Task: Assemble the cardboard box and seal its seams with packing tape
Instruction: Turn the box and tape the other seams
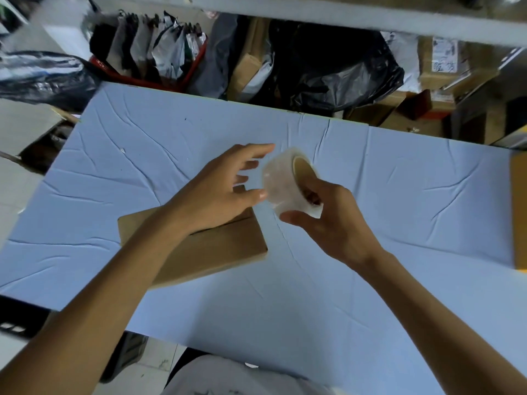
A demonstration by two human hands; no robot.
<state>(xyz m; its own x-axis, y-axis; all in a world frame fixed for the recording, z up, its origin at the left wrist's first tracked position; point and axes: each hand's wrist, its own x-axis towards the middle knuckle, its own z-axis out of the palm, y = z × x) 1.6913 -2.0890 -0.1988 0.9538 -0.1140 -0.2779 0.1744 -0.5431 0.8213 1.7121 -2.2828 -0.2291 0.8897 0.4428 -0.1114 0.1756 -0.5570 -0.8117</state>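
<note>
Table (pixel 370 280) under creased pale-blue cloth (pixel 142 143), closed cardboard box (pixel 216 249) lying on it, left of centre

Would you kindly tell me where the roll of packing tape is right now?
In the head view, the tape roll is near the centre, held in the right hand above the blue table, just right of the open left hand.

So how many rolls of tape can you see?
1. The tape roll is in the right hand, held above the blue table, just right of the left hand. Others could be hidden among the bags and boxes behind the table.
</note>
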